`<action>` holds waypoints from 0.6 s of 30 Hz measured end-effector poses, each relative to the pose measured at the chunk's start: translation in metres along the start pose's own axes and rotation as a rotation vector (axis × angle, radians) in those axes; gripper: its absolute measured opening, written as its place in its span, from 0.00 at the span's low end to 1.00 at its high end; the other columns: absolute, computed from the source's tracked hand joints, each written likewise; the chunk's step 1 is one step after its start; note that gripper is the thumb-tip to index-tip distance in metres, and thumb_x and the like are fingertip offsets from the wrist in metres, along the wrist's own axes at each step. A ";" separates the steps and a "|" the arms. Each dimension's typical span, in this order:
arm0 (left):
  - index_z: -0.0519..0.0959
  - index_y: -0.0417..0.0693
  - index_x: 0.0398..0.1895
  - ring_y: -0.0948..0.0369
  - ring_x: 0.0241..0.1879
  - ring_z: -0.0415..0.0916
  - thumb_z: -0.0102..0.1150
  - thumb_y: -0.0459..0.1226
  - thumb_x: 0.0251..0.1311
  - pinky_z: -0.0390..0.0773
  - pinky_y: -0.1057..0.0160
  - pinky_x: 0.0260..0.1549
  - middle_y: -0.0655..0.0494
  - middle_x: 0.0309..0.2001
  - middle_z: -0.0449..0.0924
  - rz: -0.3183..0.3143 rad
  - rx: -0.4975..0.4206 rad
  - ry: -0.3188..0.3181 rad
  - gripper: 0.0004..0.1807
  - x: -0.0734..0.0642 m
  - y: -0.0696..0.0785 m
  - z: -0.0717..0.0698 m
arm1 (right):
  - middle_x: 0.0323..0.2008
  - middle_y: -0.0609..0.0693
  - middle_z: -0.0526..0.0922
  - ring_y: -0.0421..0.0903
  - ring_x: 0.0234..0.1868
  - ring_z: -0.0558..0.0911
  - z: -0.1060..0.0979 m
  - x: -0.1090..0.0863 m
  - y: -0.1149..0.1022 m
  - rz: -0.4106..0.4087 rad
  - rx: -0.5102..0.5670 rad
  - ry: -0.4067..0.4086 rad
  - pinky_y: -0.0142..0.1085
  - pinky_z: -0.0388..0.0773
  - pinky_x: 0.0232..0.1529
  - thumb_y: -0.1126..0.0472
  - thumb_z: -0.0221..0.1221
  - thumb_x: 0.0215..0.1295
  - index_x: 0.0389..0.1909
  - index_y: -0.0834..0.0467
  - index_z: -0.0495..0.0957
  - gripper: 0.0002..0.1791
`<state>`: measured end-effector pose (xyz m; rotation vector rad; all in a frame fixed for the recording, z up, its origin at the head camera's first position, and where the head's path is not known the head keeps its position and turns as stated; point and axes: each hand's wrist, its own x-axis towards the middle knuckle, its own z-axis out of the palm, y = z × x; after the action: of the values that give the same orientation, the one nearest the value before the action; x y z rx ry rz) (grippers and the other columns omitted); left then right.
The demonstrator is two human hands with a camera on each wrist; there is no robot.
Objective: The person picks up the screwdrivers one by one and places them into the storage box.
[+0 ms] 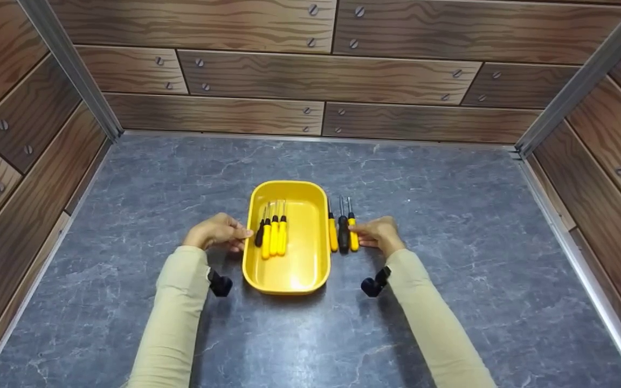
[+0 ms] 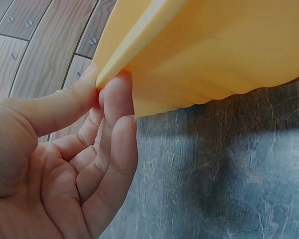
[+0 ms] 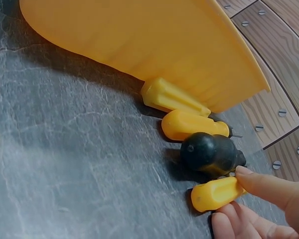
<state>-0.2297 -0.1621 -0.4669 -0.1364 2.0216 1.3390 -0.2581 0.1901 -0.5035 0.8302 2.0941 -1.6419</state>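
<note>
A yellow plastic tray stands in the middle of the table with several screwdrivers lying in its left half. My left hand pinches the tray's left rim between thumb and forefinger, as the left wrist view of the rim confirms. Just right of the tray lies a row of screwdrivers, among them a black-handled screwdriver and a yellow-handled screwdriver. At the row's right end, my right hand pinches another yellow-handled screwdriver by its handle, thumb above and fingers below.
In the right wrist view, one more yellow handle lies close against the tray's outer wall. The grey marbled tabletop is bounded by wood-patterned panels at the back and both sides.
</note>
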 end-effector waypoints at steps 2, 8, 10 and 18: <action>0.74 0.27 0.49 0.69 0.20 0.77 0.55 0.36 0.67 0.81 0.74 0.26 0.60 0.19 0.79 -0.001 0.004 0.003 0.17 0.000 0.000 0.000 | 0.13 0.46 0.81 0.39 0.14 0.80 0.000 0.000 0.000 -0.007 -0.007 0.002 0.32 0.85 0.25 0.66 0.73 0.46 0.37 0.68 0.82 0.17; 0.75 0.29 0.46 0.69 0.21 0.78 0.56 0.36 0.67 0.81 0.74 0.26 0.60 0.19 0.79 0.000 0.007 0.006 0.15 0.000 0.001 0.000 | 0.13 0.44 0.79 0.37 0.14 0.79 0.003 -0.001 0.000 -0.020 -0.046 0.024 0.30 0.84 0.24 0.67 0.67 0.54 0.36 0.65 0.78 0.10; 0.76 0.30 0.45 0.69 0.20 0.78 0.56 0.36 0.67 0.81 0.74 0.26 0.60 0.19 0.79 0.001 0.009 0.007 0.14 -0.001 0.001 0.000 | 0.13 0.44 0.77 0.37 0.14 0.77 0.004 -0.003 0.000 -0.027 -0.061 0.013 0.30 0.84 0.23 0.67 0.65 0.56 0.34 0.63 0.76 0.08; 0.77 0.34 0.41 0.69 0.20 0.78 0.57 0.36 0.66 0.82 0.74 0.26 0.60 0.19 0.79 -0.002 0.008 0.016 0.11 0.000 0.000 0.000 | 0.10 0.44 0.74 0.36 0.14 0.75 0.004 -0.005 -0.002 -0.044 -0.087 -0.012 0.29 0.82 0.21 0.62 0.65 0.59 0.25 0.60 0.74 0.10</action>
<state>-0.2296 -0.1626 -0.4671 -0.1463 2.0398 1.3322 -0.2558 0.1847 -0.5004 0.7497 2.1735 -1.5606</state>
